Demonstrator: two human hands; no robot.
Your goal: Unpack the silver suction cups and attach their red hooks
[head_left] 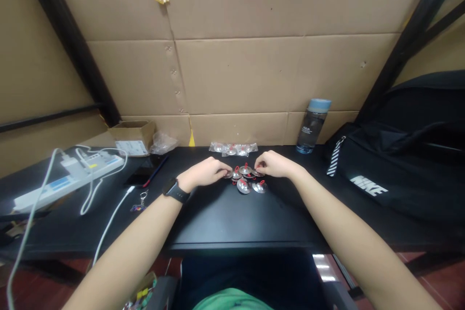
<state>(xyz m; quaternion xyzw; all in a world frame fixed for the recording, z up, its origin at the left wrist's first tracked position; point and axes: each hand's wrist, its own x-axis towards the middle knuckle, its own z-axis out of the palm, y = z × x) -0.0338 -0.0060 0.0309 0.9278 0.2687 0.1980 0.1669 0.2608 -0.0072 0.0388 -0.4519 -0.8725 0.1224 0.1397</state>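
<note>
Several small silver discs with red loops [247, 179] lie in a cluster on the black table [232, 218]. My left hand [205, 172], with a black watch on its wrist, rests at the cluster's left side, fingers curled onto a disc at its edge. My right hand [273, 163] sits at the cluster's right side, fingers pinched on another disc. Behind the cluster lie clear plastic bags [233, 148] holding more discs.
A water bottle with a blue cap [312, 127] stands at the back right beside a black Nike bag [395, 169]. At the left are a white power strip [72, 177] with cables, a small cardboard box [132, 137], a phone [140, 176] and keys [140, 203]. Cardboard walls the back.
</note>
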